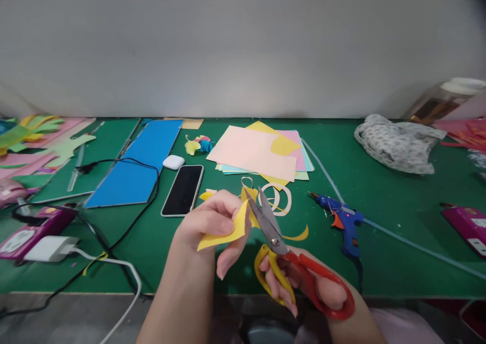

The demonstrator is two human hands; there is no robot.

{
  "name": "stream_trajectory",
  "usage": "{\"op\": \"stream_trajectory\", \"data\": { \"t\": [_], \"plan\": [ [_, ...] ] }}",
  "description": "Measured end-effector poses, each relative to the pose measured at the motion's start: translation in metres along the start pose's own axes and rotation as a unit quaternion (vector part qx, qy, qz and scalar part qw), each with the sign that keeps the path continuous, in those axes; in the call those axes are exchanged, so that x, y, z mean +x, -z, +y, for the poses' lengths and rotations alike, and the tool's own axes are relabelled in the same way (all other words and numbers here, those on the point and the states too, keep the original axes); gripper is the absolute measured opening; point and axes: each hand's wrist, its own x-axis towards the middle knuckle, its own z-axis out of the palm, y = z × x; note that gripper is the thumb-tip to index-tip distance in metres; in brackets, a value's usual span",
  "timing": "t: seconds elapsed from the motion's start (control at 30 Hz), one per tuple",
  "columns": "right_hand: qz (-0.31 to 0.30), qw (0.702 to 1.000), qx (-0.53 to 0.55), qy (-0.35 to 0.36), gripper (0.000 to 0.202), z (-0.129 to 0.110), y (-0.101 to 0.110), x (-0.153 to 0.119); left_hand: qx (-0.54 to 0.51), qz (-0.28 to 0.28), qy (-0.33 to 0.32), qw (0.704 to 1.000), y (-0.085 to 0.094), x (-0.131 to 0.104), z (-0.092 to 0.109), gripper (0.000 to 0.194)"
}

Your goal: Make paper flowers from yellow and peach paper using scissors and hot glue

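Observation:
Between the thumb and fingers of my left hand (212,220) is a piece of yellow paper (228,234), its upper corner beside the scissor blades. My right hand (299,278) has its fingers through the red and yellow handles of a pair of scissors (274,240). The blades are parted and point up and left toward the paper. Just beyond the blades lie white paper rings (287,198) and yellow scraps. A curved yellow strip (302,234) rests on the green table to the right of the scissors.
A stack of coloured paper (246,151) lies farther back. To the left are a phone (183,191), a white earbud case (173,162), a blue board (140,164) and cables. On the right sit a blue glue gun (345,220) and a patterned cloth (397,144).

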Motion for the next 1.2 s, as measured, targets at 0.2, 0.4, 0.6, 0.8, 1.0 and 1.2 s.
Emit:
{"op": "stream_trajectory", "data": {
  "t": [0.2, 0.4, 0.6, 0.8, 1.0, 1.2],
  "plan": [
    [0.056, 0.997, -0.002, 0.06, 0.075, -0.011, -0.009, 0.011, -0.04, 0.015, -0.006, 0.999, 0.008, 0.002, -0.007, 0.018],
    [0.144, 0.986, 0.054, 0.066, 0.059, -0.024, -0.006, 0.038, -0.011, 0.17, -0.013, 0.985, 0.014, 0.014, -0.007, 0.021],
    [0.211, 0.973, 0.03, 0.092, 0.057, -0.029, -0.014, 0.034, 0.106, 0.469, -0.071, 0.874, 0.011, 0.03, -0.008, 0.021],
    [0.317, 0.935, -0.122, 0.097, 0.048, -0.007, -0.037, 0.011, 0.199, 0.572, -0.183, 0.775, -0.013, 0.038, -0.013, 0.022],
    [0.418, 0.889, -0.141, 0.124, 0.042, 0.021, -0.048, 0.023, 0.186, 0.576, -0.219, 0.766, -0.036, 0.046, -0.018, 0.018],
    [0.458, 0.842, -0.154, 0.241, 0.037, -0.018, -0.044, 0.042, 0.143, 0.517, -0.179, 0.825, -0.037, 0.054, -0.028, 0.014]
  ]
}}
